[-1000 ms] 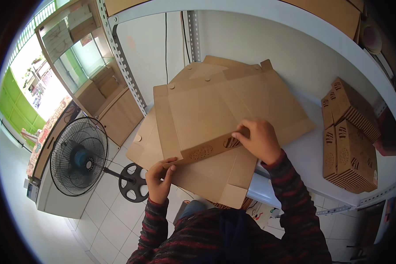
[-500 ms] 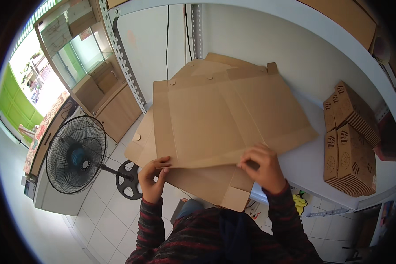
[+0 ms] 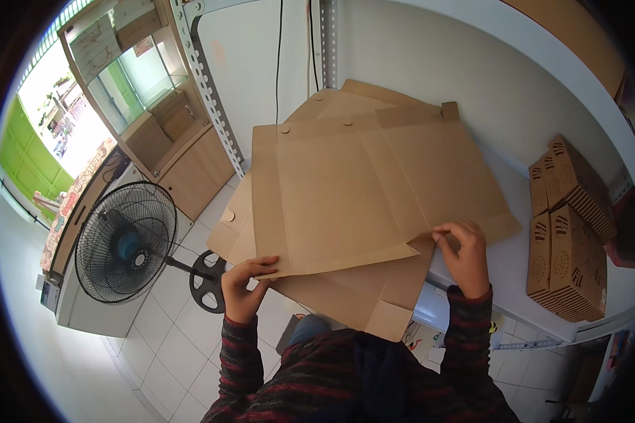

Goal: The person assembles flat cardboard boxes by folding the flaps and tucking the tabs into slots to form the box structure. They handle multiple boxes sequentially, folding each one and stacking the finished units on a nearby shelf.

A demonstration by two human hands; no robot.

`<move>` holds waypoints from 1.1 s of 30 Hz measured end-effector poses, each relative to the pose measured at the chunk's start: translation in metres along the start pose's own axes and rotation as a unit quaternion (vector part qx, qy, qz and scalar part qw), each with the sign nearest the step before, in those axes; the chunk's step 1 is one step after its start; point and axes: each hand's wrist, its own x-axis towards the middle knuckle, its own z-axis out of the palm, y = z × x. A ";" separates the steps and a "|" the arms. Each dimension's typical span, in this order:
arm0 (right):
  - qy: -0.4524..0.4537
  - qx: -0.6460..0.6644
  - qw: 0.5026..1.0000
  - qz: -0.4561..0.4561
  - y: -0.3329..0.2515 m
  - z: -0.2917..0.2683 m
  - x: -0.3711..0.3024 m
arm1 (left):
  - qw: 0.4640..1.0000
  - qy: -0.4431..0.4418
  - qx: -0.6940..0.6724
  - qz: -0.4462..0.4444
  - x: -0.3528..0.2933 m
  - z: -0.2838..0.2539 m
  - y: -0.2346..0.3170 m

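Observation:
A creased flat cardboard box blank lies on top of other flat brown blanks, with small round tabs along its far edge. My left hand grips its near left corner, thumb below and fingers above. At the near edge, toward the right, my right hand is closed in a pinch on the blank beside a crease. The near flap is bent up slightly between my hands. Another cardboard blank sticks out underneath, toward my body.
The blanks rest on a white shelf. Folded brown boxes with dark prints stand stacked on its right. A black standing fan is on the left, near a glass-fronted cabinet. A perforated metal upright rises at the shelf's left.
My right hand has moved right and a little farther away along the blank's near edge. My left hand stays at the corner. The near flap now stands apart at its right end.

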 end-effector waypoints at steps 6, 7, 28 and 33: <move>0.072 -0.003 0.983 -0.170 -0.047 -0.006 0.006 | 0.989 0.053 -0.122 -0.061 -0.006 0.006 0.002; 0.068 0.019 0.976 -0.205 -0.063 -0.007 0.004 | 0.989 0.075 -0.116 -0.046 -0.010 0.007 -0.004; 0.090 -0.023 0.873 -0.479 -0.106 0.058 -0.022 | 0.910 -0.052 0.308 0.274 0.021 0.012 0.084; 0.129 -0.025 0.871 -0.474 -0.099 0.067 -0.031 | 0.912 -0.089 0.272 0.293 0.025 0.023 0.084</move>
